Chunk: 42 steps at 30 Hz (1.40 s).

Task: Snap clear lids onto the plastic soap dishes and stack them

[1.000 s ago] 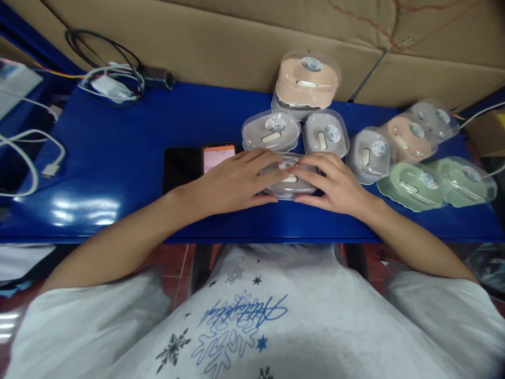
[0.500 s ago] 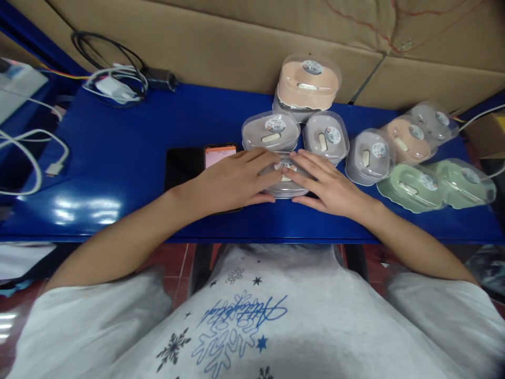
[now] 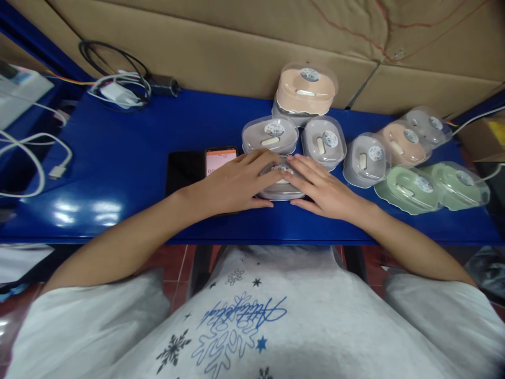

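Note:
A small grey plastic box with a clear lid (image 3: pixel 279 192) and a round label sits on the blue table in front of me. From its left side my left hand (image 3: pixel 240 181) holds it, the fingers across the lid and the thumb low at the near side. My right hand (image 3: pixel 325 189) grips its right side in the same way, with fingertips of both hands meeting over the label. Much of the box is hidden beneath the fingers. Just behind it stand two similar grey boxes, a left one (image 3: pixel 256 138) and a right one (image 3: pixel 328 138).
A peach box (image 3: pixel 305 89) is stacked at the back. On the right are another grey box (image 3: pixel 365 163), a second peach box (image 3: pixel 400 142) and green boxes (image 3: pixel 414 192). A lit phone (image 3: pixel 220 156) lies beside a black flat object (image 3: pixel 182 171). Cables (image 3: pixel 118 87) lie back left.
The view has shifted slightly, so the scene sits a little lower. Both hands stay on the grey box, with their fingers only slightly shifted. Digits now show on the phone.

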Tool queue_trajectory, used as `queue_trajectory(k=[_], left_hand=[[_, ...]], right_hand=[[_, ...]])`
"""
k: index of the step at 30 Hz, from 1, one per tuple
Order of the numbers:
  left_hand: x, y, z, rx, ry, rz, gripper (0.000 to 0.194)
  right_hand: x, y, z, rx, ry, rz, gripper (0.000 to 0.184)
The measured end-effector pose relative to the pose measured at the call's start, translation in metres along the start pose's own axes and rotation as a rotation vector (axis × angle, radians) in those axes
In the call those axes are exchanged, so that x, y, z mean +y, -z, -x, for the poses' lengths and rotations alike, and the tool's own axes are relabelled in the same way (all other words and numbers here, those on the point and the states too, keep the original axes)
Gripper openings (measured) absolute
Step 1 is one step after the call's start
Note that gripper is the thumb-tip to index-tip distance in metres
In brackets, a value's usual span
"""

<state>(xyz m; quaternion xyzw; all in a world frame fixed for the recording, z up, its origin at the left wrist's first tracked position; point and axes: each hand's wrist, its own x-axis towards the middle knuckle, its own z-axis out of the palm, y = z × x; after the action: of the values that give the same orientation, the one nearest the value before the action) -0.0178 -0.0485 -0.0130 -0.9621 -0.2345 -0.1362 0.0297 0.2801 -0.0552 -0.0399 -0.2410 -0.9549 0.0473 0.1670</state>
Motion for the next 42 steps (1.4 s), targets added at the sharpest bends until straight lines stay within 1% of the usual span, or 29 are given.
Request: queue_trajectory(k=[3, 6, 8, 10, 12, 14, 16, 19, 21, 24, 27, 30, 33, 36, 39, 42], left_hand=[[-0.002, -0.008, 0.0, 0.038, -0.014, 0.05, 0.069], [-0.002, -0.009, 0.001, 0.072, -0.052, 0.044, 0.06], [-0.001, -0.004, 0.001, 0.103, -0.084, 0.01, 0.051], [-0.003, 0.004, 0.002, 0.16, -0.099, -0.012, 0.044], [-0.007, 0.014, 0.002, 0.219, -0.087, 0.022, 0.043], [-0.016, 0.024, 0.003, 0.25, -0.037, 0.079, 0.045], [-0.03, 0.031, 0.003, 0.282, 0.057, 0.084, 0.049], [-0.055, 0.035, 0.007, 0.34, 0.287, -0.007, 0.058], [-0.074, 0.032, 0.01, 0.311, 0.443, -0.059, 0.063], [-0.101, 0.023, 0.019, 0.26, 0.578, -0.079, 0.071], [-0.123, 0.013, 0.029, 0.231, 0.652, -0.068, 0.082], [-0.137, 0.008, 0.037, 0.19, 0.663, -0.051, 0.091], [-0.143, 0.006, 0.041, 0.135, 0.67, -0.015, 0.094], [-0.142, 0.005, 0.042, 0.08, 0.712, -0.005, 0.093], [-0.139, 0.006, 0.041, 0.1, 0.765, -0.023, 0.083], [-0.139, 0.007, 0.039, 0.132, 0.783, -0.015, 0.076]], right_hand=[[0.001, 0.002, 0.002, 0.004, 0.021, 0.011, 0.08], [0.003, 0.008, 0.002, 0.023, 0.06, -0.005, 0.083], [0.004, 0.014, 0.002, 0.061, 0.078, -0.008, 0.085], [0.006, 0.022, 0.003, 0.117, 0.068, 0.009, 0.083], [0.008, 0.029, 0.005, 0.197, 0.03, 0.037, 0.079], [0.011, 0.037, 0.009, 0.279, -0.026, 0.07, 0.075], [0.015, 0.043, 0.012, 0.33, -0.097, 0.117, 0.073], [0.019, 0.046, 0.014, 0.306, -0.237, 0.171, 0.065], [0.021, 0.045, 0.014, 0.283, -0.292, 0.172, 0.06], [0.025, 0.04, 0.012, 0.282, -0.3, 0.156, 0.056], [0.029, 0.037, 0.011, 0.285, -0.314, 0.152, 0.053], [0.031, 0.037, 0.01, 0.283, -0.325, 0.145, 0.052], [0.032, 0.036, 0.01, 0.262, -0.334, 0.136, 0.051], [0.033, 0.033, 0.011, 0.235, -0.332, 0.134, 0.048], [0.035, 0.036, 0.01, 0.208, -0.347, 0.147, 0.047], [0.044, 0.049, -0.003, 0.164, -0.379, 0.208, 0.051]])
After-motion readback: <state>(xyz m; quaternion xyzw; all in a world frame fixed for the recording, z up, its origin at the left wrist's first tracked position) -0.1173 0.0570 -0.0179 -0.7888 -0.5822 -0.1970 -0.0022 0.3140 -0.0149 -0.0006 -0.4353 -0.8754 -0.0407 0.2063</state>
